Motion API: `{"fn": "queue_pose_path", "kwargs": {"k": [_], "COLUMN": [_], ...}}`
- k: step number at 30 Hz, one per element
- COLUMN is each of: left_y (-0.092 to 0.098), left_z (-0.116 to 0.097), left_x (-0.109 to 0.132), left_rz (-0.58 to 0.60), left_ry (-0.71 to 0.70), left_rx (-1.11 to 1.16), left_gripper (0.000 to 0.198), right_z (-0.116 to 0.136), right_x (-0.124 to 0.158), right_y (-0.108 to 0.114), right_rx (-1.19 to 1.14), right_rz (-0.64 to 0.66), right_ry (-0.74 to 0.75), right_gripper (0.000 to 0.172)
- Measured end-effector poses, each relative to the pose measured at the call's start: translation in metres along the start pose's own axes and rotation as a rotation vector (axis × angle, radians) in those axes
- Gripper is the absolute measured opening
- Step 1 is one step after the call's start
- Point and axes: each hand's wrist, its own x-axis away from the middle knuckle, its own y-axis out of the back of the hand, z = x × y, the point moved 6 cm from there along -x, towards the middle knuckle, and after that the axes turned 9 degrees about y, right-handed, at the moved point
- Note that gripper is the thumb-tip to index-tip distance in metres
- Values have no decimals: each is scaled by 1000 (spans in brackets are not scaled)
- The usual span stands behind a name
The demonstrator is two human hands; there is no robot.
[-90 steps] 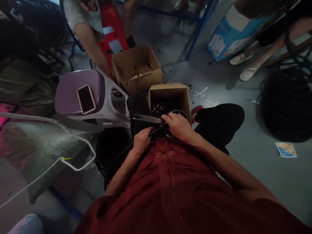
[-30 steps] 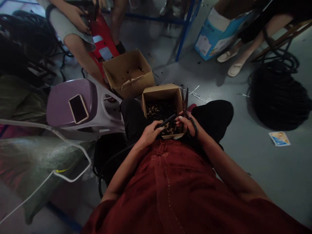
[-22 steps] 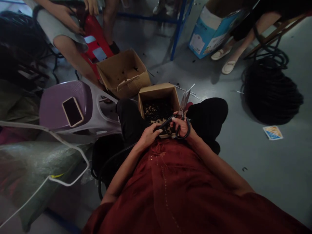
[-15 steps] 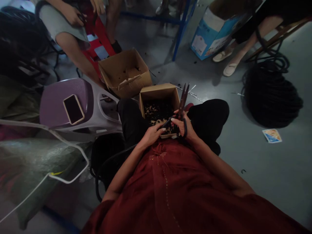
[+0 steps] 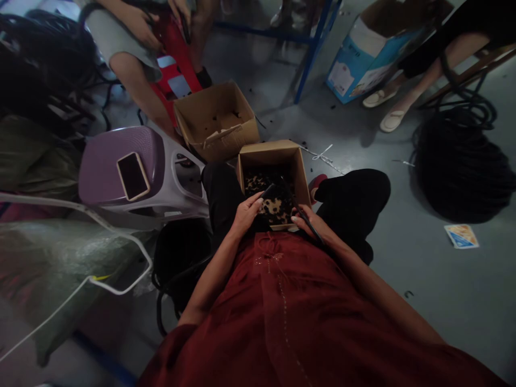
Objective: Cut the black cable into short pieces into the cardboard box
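Note:
My left hand (image 5: pixel 246 214) is closed round a black cord (image 5: pixel 267 191), whose end points up over the box. A longer stretch of black cord runs back below my left forearm. In my right hand (image 5: pixel 308 221) is a pair of dark scissors (image 5: pixel 300 208), blades pointing away to the upper left and seen nearly edge-on. Between my knees stands an open cardboard box (image 5: pixel 272 157) with many small black pieces (image 5: pixel 258 178) on its bottom. The cord end and the scissors are apart, both above this box.
A second cardboard box (image 5: pixel 245 131) stands just beyond. To the left, a phone (image 5: pixel 133 176) lies on a purple stool (image 5: pixel 100 161). A co-worker's hand (image 5: pixel 141 27) shows at the upper left. On the right are a black cord coil (image 5: pixel 463 166) and a blue-and-white carton (image 5: pixel 342 80).
The scissors have swung from upright to slanting low, and my hands have moved apart. The cord end now shows free beyond my left fingers. The whole view has shifted slightly.

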Motion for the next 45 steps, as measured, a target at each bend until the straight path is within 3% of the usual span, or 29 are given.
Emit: {"fn": "queue_pose_path", "kwargs": {"k": [9, 20, 26, 37, 45], "left_y": [-1, -9, -10, -12, -12], "left_z": [4, 10, 8, 13, 11], "left_x": [-3, -3, -4, -7, -6], "left_rz": [-1, 78, 77, 82, 72], "left_ry": [51, 65, 78, 77, 45], "left_rx": [77, 8, 0, -24, -93], "left_gripper": [52, 50, 49, 50, 40], "right_z": [15, 28, 22, 15, 12], "right_x": [0, -5, -8, -8, -9], "right_y": [-12, -11, -15, -18, -20], "right_rx": [146, 214, 223, 221, 278], "right_rz": [124, 123, 137, 143, 140], "right_ry": [-1, 24, 30, 8, -1], "right_gripper": [50, 49, 51, 35, 33]}}
